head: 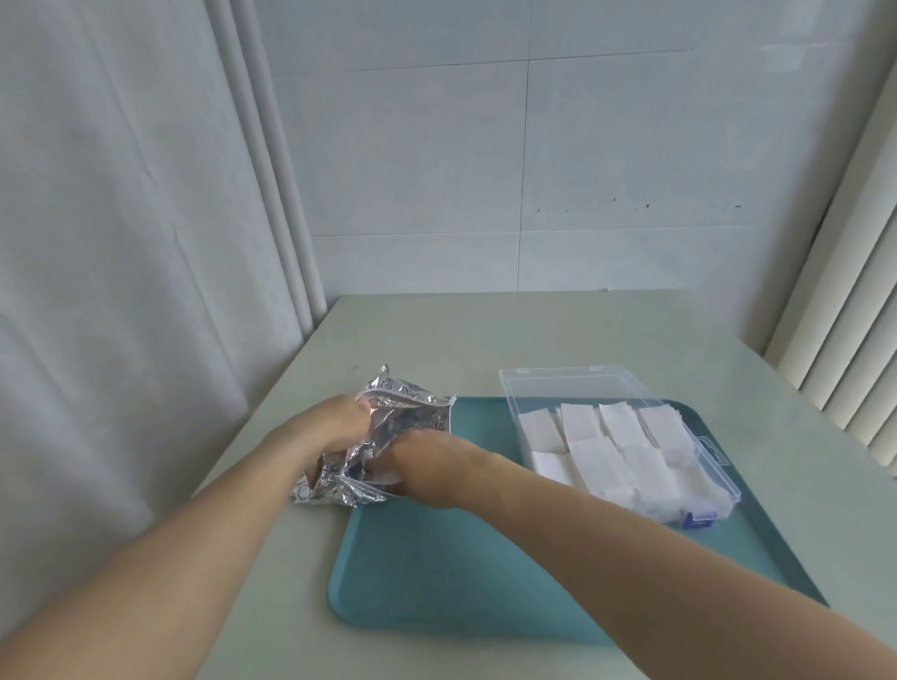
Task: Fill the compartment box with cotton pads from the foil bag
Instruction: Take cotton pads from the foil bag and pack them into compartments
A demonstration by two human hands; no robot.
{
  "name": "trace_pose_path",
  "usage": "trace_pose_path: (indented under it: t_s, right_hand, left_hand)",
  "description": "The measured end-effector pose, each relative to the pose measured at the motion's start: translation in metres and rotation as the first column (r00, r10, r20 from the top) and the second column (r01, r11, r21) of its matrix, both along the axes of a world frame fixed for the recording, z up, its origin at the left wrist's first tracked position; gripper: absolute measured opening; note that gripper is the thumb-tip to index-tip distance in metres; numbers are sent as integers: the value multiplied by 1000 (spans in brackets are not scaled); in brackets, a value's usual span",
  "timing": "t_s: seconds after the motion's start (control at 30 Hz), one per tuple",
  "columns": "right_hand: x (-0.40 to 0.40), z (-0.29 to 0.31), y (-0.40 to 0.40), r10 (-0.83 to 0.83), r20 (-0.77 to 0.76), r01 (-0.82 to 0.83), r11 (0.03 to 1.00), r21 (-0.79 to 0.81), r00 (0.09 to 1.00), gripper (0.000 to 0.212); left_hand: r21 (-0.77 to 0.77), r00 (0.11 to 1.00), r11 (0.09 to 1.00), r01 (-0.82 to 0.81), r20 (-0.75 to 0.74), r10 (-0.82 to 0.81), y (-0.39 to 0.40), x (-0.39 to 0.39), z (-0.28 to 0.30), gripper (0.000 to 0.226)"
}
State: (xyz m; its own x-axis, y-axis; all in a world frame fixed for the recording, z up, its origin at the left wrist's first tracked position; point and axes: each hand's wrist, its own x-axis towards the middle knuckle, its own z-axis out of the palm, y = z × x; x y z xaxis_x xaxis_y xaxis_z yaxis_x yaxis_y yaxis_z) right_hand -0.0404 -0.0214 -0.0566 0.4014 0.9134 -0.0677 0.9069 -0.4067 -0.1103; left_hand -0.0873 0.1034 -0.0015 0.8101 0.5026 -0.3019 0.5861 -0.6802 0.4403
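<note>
Here left hand (332, 427) grips foil bag (388, 419).

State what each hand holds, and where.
Left hand grips the foil bag at its upper left edge; right hand reaches into its opening, contents hidden.

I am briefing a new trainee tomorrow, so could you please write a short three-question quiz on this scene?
1. True or false: the compartment box already holds white cotton pads.
2. What does the left hand grip? A) the tray B) the foil bag C) the box lid
3. Fill in: the right hand reaches into the ____.

Key
1. True; most compartments look filled.
2. B: it grips the foil bag, which lies across the left edge of the teal tray.
3. Foil bag; its fingers are hidden inside.
</note>
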Motion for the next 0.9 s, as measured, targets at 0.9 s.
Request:
trace_pose_path:
  t_s: [0.9]
  right_hand:
    - [24,24,-141,176,-918,881,265,392,355,18]
  left_hand:
    - [478,888,817,322,147,-436,-60,-26,-16,53]
